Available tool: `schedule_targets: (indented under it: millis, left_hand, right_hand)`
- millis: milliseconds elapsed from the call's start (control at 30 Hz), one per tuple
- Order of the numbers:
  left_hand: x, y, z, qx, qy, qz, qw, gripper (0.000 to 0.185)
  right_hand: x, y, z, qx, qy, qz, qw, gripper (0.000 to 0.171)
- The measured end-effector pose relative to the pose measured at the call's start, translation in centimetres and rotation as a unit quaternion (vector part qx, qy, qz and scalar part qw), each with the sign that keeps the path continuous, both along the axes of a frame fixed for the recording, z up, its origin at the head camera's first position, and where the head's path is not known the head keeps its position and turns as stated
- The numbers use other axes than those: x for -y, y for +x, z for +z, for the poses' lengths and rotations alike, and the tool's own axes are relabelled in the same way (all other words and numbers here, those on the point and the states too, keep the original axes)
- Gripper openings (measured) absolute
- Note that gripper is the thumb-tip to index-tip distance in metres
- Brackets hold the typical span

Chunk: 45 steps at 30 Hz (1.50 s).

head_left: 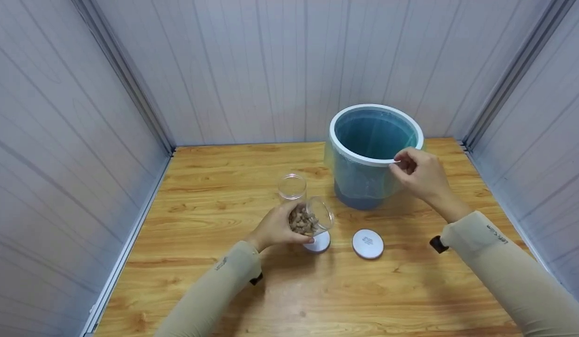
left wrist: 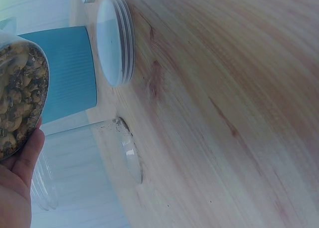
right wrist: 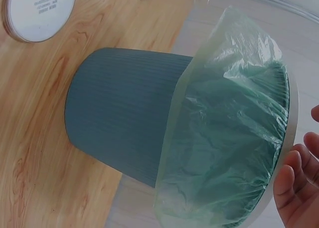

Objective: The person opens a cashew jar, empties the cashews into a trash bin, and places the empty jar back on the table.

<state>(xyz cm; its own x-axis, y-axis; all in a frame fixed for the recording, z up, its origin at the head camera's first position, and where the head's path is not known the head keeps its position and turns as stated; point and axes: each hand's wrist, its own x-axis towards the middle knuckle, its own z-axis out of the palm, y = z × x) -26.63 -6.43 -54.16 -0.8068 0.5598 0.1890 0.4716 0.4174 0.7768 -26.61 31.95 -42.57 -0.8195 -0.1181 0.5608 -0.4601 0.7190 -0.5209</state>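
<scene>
My left hand [head_left: 275, 227] grips a clear jar [head_left: 323, 213] that is tilted, with its mouth toward the right. Brown dried pieces [head_left: 302, 222] lie inside it, and the left wrist view shows them through the jar [left wrist: 22, 96] mixed with dark flakes. My right hand [head_left: 423, 175] is at the front right of a blue trash bin [right wrist: 124, 108], its thumb and curled fingers pinching the white rim [right wrist: 294, 103]. A translucent green bag [right wrist: 224, 128] lines the bin and hangs over its outside.
A second clear jar [head_left: 292, 186] stands upright behind my left hand. Two round white lids lie on the wooden table [head_left: 214, 182]: a lid [head_left: 368, 244] with printed text, and another lid [head_left: 318, 243] partly hidden below the held jar. Panel walls [head_left: 271, 70] enclose the table.
</scene>
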Motion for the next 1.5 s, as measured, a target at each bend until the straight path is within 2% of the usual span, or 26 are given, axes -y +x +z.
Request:
schedule_targets:
  millis: [367,833,1067,1500]
  left_hand:
    - [-0.1,-0.1,-0.1,-0.015,-0.006,-0.001,0.9999,0.093]
    - [-0.1,-0.1,-0.1,-0.011,-0.007,-0.003,0.9999,0.095]
    - [0.0,0.0,0.0,-0.012,-0.006,-0.003,0.9999,0.096]
    - [0.2,-0.2,0.4,-0.013,-0.014,-0.003,0.9998,0.092]
  right_hand:
    - [-1.0,-0.9,0.4,0.019,-0.027,-0.041,0.999,0.016]
    - [-1.9,-2.0,1.0,0.018,-0.048,-0.084,0.995,0.024]
    - [-2.2,-2.7,1.4,0.002,-0.057,-0.102,0.993,0.027]
    - [-3.1,-4.1,1.5,0.069,-0.078,-0.136,0.985,0.047]
